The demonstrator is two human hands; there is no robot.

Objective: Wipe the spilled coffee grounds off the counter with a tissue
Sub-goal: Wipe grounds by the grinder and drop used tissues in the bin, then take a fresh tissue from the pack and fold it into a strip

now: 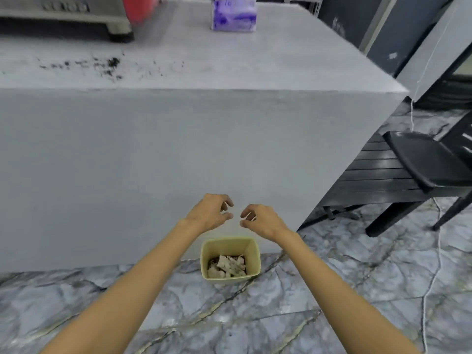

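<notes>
Dark coffee grounds (109, 66) lie scattered on the grey counter (229, 62) near its front left edge. A purple tissue pack (233, 14) stands at the back of the counter. My left hand (210, 210) and my right hand (260, 219) hover side by side in front of the counter's face, above a small yellow bin (254, 251) on the floor. Both hands hold nothing, with fingers curled and apart. Crumpled tissues (228, 265) with dark specks lie inside the bin.
A grey machine (63, 14) and a red object (139, 7) stand at the counter's back left. A black chair (429, 162) stands to the right, with a white cord (438, 251) hanging past it. The floor is marbled tile.
</notes>
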